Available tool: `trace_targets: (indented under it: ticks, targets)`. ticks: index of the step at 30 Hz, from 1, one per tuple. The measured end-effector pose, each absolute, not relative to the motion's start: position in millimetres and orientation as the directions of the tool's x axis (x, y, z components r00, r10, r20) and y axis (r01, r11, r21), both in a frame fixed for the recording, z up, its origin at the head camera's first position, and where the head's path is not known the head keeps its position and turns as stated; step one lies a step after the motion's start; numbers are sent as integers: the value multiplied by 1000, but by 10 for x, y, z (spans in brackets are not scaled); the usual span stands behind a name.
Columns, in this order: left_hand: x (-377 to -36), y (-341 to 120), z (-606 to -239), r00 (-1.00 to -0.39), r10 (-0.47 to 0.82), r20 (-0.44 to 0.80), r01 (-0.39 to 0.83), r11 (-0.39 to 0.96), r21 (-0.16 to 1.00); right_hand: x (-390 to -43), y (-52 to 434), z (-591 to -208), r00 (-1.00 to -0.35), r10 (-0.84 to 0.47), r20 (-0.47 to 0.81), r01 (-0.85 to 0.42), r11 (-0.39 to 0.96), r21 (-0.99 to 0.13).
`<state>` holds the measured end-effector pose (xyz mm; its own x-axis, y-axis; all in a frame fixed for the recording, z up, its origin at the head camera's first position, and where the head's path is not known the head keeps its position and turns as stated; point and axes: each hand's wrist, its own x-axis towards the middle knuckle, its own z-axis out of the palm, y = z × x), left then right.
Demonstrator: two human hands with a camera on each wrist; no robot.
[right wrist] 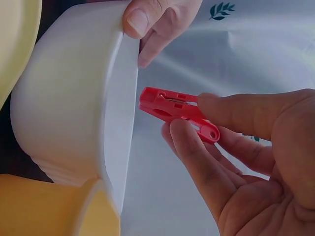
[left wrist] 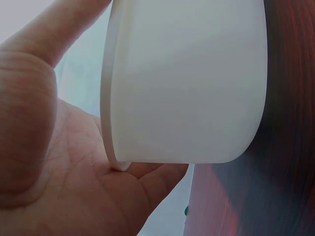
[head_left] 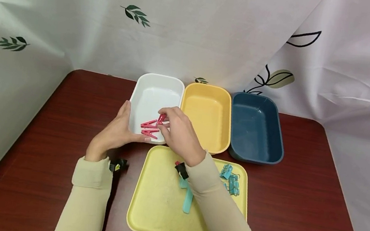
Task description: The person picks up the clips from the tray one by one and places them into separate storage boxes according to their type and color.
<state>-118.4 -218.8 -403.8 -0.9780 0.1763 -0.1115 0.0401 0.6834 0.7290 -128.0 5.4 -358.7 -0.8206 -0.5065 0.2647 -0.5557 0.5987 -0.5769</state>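
Over the near part of the white bin (head_left: 154, 96), my right hand (head_left: 182, 132) pinches a red clothespin (right wrist: 179, 110) between thumb and fingers. Two more red clothespins (head_left: 149, 132) lie on the bin's floor. My left hand (head_left: 114, 133) holds the bin at its near left corner, the thumb (right wrist: 139, 19) over the near rim and the fingers along the left side. From the left wrist, the bin's outer wall (left wrist: 192, 83) fills the middle, with the left palm beside its rim.
Right of the white bin stand a yellow bin (head_left: 206, 116) and a dark blue bin (head_left: 254, 132). Nearer lies a yellow tray (head_left: 155, 209) with several teal binder clips (head_left: 233, 184) and a teal strip-like piece (head_left: 188, 201), partly behind the right arm. A patterned curtain (head_left: 181, 33) hangs behind.
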Motion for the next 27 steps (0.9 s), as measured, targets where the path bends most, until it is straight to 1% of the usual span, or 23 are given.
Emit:
trace_targets:
  ticks: [4, 8, 11, 18, 27]
  targets:
    - [-1195, -2188, -4058, -980, 183, -75, 67, 664, 745, -1306, 30, -3580, -838, -489, 244, -530, 622, -576]
    - [-1202, -2180, -4079, -980, 201, -1, 128, 624, 771, -1337, 8, -3582, -853, -472, 222, -503, 633, -588]
    - [-1205, -2168, -4082, -977, 213, 30, 155, 601, 785, -1361, -4, -3588, -860, -461, 220, -494, 639, -590]
    - [-1195, -2172, -4073, -981, 194, -11, 114, 618, 778, -1439, -50, -3588, -852, -468, 233, -509, 642, -574]
    - [-1199, -2184, -4072, -980, 184, -71, 70, 661, 747, -1523, -127, -3569, -855, -480, 198, -497, 647, -578]
